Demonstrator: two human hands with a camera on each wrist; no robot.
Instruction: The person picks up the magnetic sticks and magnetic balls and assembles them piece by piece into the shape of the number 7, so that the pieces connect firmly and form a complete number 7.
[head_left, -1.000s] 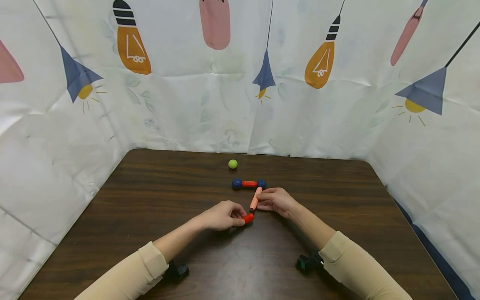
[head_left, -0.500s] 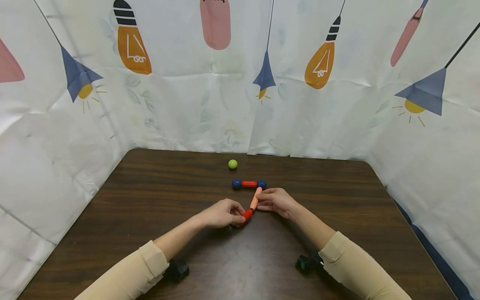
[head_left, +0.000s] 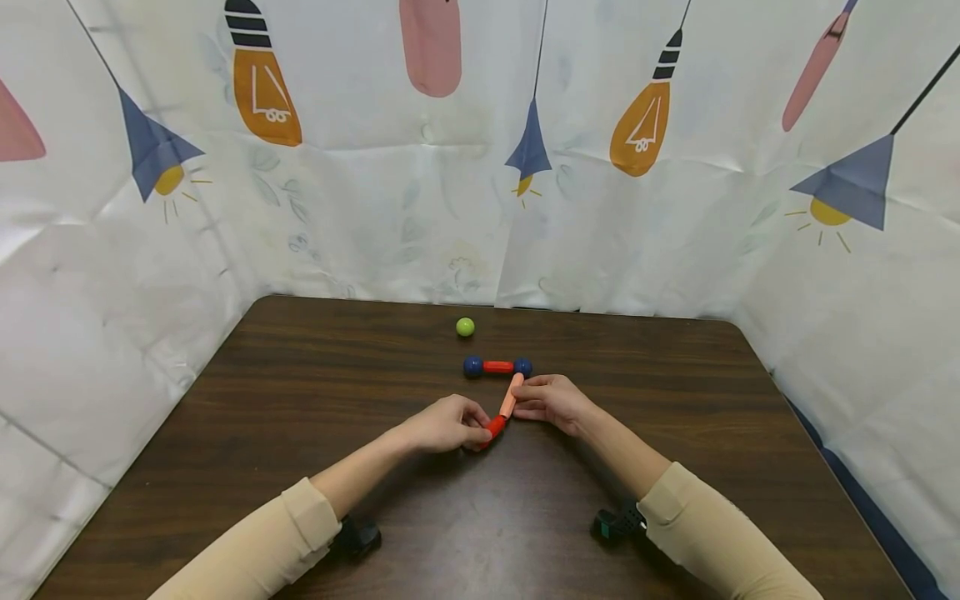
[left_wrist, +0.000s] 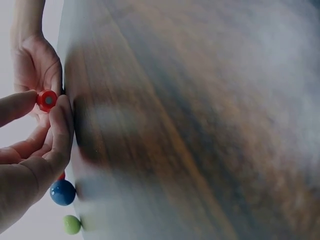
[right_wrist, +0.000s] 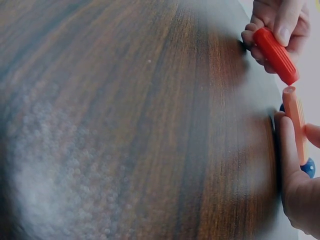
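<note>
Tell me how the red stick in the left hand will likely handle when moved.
The red stick is probably stiff, as it looks straight in the left hand. Its ridged sides should help resist slipping. Set down, it might roll, since its end looks round.

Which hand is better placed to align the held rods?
Likely the left hand: it pinches the red rod, whose near end is free; the right hand holds the pink rod beside a blue ball.

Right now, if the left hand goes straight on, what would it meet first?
Probably the peach stick in the right hand; the red stick in the left hand aims at its near end. Whether they touch is unclear.
</note>
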